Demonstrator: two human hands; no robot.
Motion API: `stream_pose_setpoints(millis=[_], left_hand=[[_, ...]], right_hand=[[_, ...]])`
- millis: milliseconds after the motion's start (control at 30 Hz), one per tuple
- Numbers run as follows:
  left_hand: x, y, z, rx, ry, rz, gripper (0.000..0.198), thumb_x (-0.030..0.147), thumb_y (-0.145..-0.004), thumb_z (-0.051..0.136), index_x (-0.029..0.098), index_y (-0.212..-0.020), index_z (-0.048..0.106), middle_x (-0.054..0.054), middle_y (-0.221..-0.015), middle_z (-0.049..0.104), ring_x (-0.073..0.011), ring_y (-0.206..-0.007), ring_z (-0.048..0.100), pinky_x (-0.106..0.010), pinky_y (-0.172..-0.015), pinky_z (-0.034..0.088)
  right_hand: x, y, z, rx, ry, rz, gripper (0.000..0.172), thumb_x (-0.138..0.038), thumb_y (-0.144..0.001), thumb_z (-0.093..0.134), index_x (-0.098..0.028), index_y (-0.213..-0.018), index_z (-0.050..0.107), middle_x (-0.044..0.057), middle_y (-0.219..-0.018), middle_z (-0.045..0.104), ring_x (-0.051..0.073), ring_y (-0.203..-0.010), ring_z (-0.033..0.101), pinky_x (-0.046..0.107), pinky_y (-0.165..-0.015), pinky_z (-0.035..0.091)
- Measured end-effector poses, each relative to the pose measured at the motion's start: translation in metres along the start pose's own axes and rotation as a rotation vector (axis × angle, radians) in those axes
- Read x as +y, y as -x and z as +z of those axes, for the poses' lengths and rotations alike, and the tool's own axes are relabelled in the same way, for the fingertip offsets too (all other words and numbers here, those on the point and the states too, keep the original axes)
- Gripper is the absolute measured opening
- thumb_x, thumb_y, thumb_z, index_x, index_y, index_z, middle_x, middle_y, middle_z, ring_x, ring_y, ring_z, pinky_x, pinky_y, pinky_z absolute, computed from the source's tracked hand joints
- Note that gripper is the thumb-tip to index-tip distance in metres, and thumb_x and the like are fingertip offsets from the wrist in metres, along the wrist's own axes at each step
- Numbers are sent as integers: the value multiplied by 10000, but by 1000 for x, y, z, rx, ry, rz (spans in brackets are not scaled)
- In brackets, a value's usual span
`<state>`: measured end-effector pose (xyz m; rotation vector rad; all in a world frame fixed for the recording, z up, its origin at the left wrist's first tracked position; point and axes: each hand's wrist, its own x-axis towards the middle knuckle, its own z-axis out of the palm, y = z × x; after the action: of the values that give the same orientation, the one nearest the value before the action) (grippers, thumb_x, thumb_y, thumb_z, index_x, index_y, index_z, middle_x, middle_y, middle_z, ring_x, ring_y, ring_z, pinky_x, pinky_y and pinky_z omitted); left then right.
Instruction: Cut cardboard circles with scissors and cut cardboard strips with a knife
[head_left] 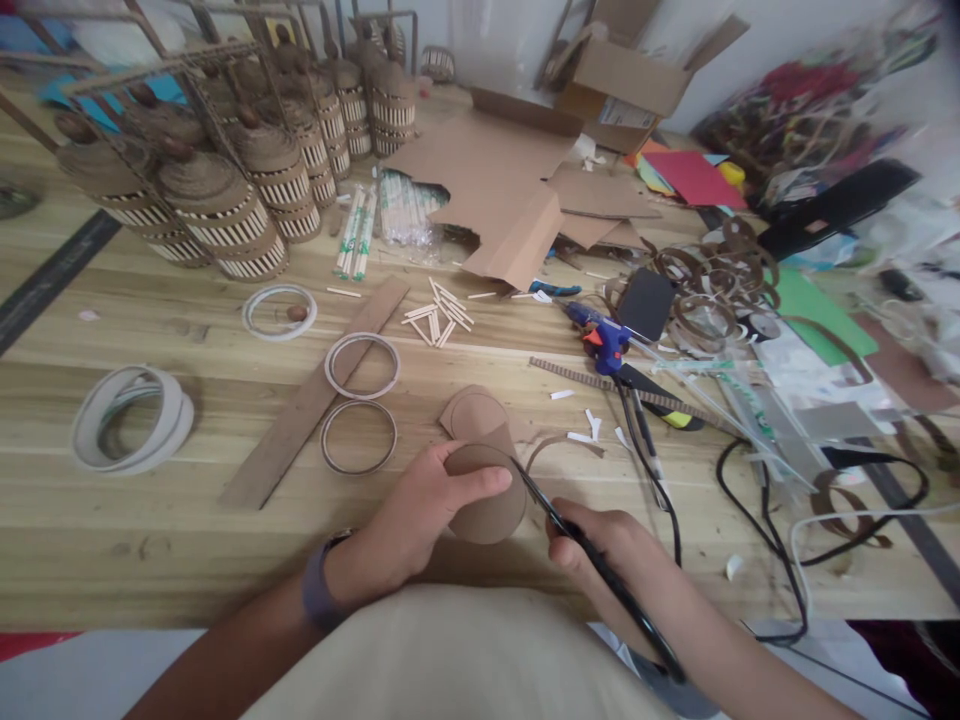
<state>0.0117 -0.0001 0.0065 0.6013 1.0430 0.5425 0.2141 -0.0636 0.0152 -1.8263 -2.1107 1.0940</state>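
Observation:
My left hand (431, 505) pinches a round cardboard disc (487, 512), its thumb lying flat on top. A pair of black-handled scissors (600, 570) is gripped in my right hand (611, 545). The blades' tips touch or nearly touch the disc's upper right edge. How far the blades are apart cannot be made out. Just beyond the disc lies a cardboard offcut (474, 410) with a curved outline on it. A thin curled cardboard strip (566, 442) rests to its right.
Rings (362, 365) and a flat cardboard strip (315, 400) lie to the left. Small sticks (441, 315) are scattered ahead. A blue glue gun (600, 335) with its black cable (637, 440) lies to the right. Cardboard-and-stick lanterns (217, 210) stand at the back left, cardboard sheets (487, 180) behind.

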Motion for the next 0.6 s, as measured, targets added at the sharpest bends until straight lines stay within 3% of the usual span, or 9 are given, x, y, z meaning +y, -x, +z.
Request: stream_pose_setpoints(millis=[233,600], left_hand=[[2,2,2,216,-105,15,538,434,-616,832,183,-1069,686,-67,-1049,768,-282,-1037,683,-326,-839,510],[0,1,-2,172,-184,31,591,469,-618,811,154,-1097,663,-100,-1094,747,-309,-1074,655,-369,-883,485]], right_hand=[[-2,0,9,9,-8,-3,704,-828,-911,85,-241,-692,407,-21,-546,486,141,-478,442,267,-497,285],[-6,-1,2,-53,-80,-3,705,-861,-886,139,-234,-706,404,-26,-589,477,136,-525,436,267,-521,283]])
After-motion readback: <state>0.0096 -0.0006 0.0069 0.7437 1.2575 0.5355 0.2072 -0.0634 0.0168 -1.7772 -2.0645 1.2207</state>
